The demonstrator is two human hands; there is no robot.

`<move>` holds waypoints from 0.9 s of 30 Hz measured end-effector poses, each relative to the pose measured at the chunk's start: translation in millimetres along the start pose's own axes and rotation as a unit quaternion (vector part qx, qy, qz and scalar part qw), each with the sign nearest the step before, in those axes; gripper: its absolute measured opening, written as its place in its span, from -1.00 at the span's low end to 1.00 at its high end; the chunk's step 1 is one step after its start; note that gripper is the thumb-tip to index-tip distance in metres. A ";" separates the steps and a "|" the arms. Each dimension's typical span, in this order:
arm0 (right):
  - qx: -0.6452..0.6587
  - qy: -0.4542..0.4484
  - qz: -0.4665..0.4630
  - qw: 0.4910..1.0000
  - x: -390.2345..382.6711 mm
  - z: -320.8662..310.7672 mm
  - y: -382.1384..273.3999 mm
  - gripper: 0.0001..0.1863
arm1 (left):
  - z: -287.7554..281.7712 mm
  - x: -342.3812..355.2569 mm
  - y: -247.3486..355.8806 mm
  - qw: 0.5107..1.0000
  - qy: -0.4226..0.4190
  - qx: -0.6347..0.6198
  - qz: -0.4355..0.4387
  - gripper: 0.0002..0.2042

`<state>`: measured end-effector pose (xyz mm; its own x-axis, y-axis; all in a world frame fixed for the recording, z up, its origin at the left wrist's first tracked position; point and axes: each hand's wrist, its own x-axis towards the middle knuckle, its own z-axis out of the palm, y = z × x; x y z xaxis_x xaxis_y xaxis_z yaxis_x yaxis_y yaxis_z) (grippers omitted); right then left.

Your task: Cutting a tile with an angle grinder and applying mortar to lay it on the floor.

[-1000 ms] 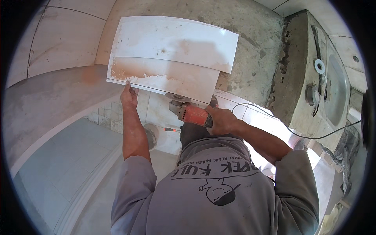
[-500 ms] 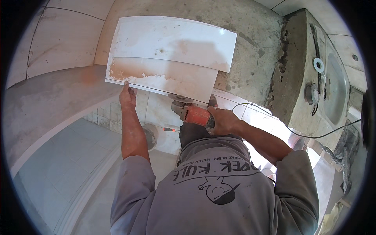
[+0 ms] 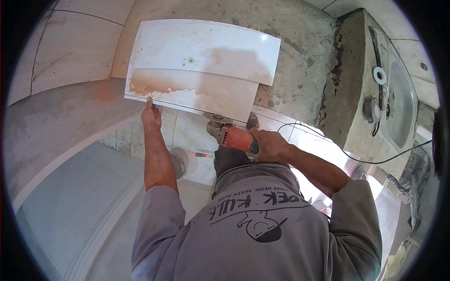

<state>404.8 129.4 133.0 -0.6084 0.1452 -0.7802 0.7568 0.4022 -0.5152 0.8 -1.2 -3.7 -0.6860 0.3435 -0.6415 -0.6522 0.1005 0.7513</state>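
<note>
My right hand (image 3: 271,146) is wrapped around the rear of a red angle grinder (image 3: 237,139) with a grey metal head. Its disc (image 3: 217,117) is at the near edge of a white tile (image 3: 220,102), close to a dark line along that edge. Orange-brown dust is spread over the left part of this tile. My left hand (image 3: 152,117) pinches the same edge farther left, thumb on top and the other fingers partly hidden below. Under the near tile lies a second white tile (image 3: 173,42), which shows on the far side.
On the right, a concrete counter holds a basin (image 3: 402,105), a white ring (image 3: 379,76) and a roll of tape (image 3: 372,111). A black cable (image 3: 337,146) runs off to the right. An orange-and-black handled tool (image 3: 202,155) and a round container (image 3: 179,164) are below the tile.
The grinder has moved slightly to the right along the tile's near edge. My left hand keeps its hold on the tile at the same place.
</note>
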 end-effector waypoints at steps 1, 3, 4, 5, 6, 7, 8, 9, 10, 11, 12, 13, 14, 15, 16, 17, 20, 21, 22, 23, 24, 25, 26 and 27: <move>0.000 0.001 0.000 1.000 -0.8 -0.3 0.4 -0.36 | 0.9 -0.3 0.4 1.000 0.002 0.000 -0.001 -0.48; 0.001 0.001 -0.001 1.000 -2.4 -1.1 1.2 -0.36 | 2.9 -1.2 1.2 1.000 0.004 0.000 -0.002 -0.48; 0.000 0.003 -0.001 1.000 -3.0 -1.6 1.6 -0.36 | 4.2 -1.9 1.7 1.000 0.005 0.002 -0.003 -0.49; -0.001 0.004 -0.001 1.000 -3.7 -2.2 2.0 -0.37 | 5.5 -2.5 1.8 1.000 0.006 0.004 -0.005 -0.50; -0.002 0.004 -0.002 1.000 -4.4 -2.9 1.5 -0.37 | 5.8 -3.8 2.3 1.000 0.007 0.003 -0.003 -0.50; 0.001 0.000 0.000 1.000 -5.2 -3.6 0.9 -0.38 | 6.5 -5.0 2.1 1.000 0.010 0.003 -0.001 -0.51; 0.002 -0.004 0.002 1.000 -5.9 -4.0 0.6 -0.38 | 7.2 -6.2 1.8 1.000 0.014 0.002 0.002 -0.53; -0.002 -0.005 -0.005 1.000 -5.0 -3.2 0.8 -0.38 | 4.7 -5.0 2.0 1.000 0.019 -0.001 0.008 -0.53; 0.001 0.008 -0.010 1.000 -4.9 -0.3 2.3 -0.39 | 2.8 -3.4 0.6 1.000 0.025 -0.006 0.007 -0.57; 0.004 0.021 -0.016 1.000 -5.4 1.7 2.7 -0.39 | 0.6 -2.4 -0.9 0.999 0.033 -0.012 0.007 -0.61; -0.002 0.022 -0.022 1.000 -6.5 1.5 3.0 -0.39 | 2.4 -0.7 -4.8 1.000 0.027 -0.014 0.006 -0.61; -0.001 0.020 -0.015 1.000 -6.7 1.6 2.5 -0.39 | 0.9 0.6 -7.6 0.999 0.034 -0.019 0.015 -0.61; -0.001 0.017 -0.008 1.000 -6.6 1.5 1.4 -0.38 | -1.4 1.6 -9.7 0.999 0.017 -0.028 0.011 -0.61; -0.007 0.018 -0.015 1.000 -8.2 0.6 0.6 -0.38 | 0.3 1.7 -11.9 0.999 -0.003 -0.037 0.005 -0.61; -0.001 0.016 -0.007 1.000 -10.5 -0.6 -0.6 -0.38 | 3.0 -1.8 -12.9 0.999 0.002 -0.043 0.012 -0.61; 0.006 0.014 0.000 1.000 -11.7 -1.9 -1.4 -0.37 | 6.1 -5.3 -14.2 0.999 0.012 -0.038 0.007 -0.62; -0.012 0.007 0.015 1.000 -12.7 -2.8 -1.9 -0.34 | 18.6 -17.4 -16.0 0.999 0.024 -0.044 0.006 -0.63; -0.011 0.008 0.014 1.000 -12.6 -3.5 -4.1 -0.34 | 18.0 -20.4 -13.9 0.998 0.028 -0.050 0.009 -0.64; -0.006 0.011 0.011 1.000 -12.6 -4.4 -7.1 -0.34 | 14.5 -18.8 -14.6 0.998 0.030 -0.055 0.016 -0.66; -0.016 0.011 0.004 1.000 -13.3 -4.5 -10.3 -0.34 | 12.4 -20.2 -15.2 0.997 0.035 -0.063 0.024 -0.66; -0.012 0.002 0.017 1.000 -15.0 -6.5 -11.9 -0.30 | 15.5 -21.4 -16.9 0.996 0.032 -0.076 0.021 -0.67; -0.009 -0.007 0.028 1.000 -17.3 -8.8 -13.4 -0.25 | 17.5 -20.0 -17.9 0.995 0.030 -0.091 0.019 -0.67; -0.021 0.006 0.012 1.000 -16.1 -4.4 -5.9 -0.28 | 19.4 -17.6 -17.5 0.995 0.025 -0.096 0.010 -0.68; -0.033 0.007 0.005 0.999 -18.6 -3.7 -6.0 -0.28 | 19.0 -17.2 -19.2 0.994 0.030 -0.106 0.018 -0.68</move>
<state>410.6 127.7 151.9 -0.6044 0.1620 -0.7800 0.7457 0.4597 -0.4823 31.2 8.8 -4.2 -0.7241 0.2868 -0.6272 -0.6755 -0.1117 0.7288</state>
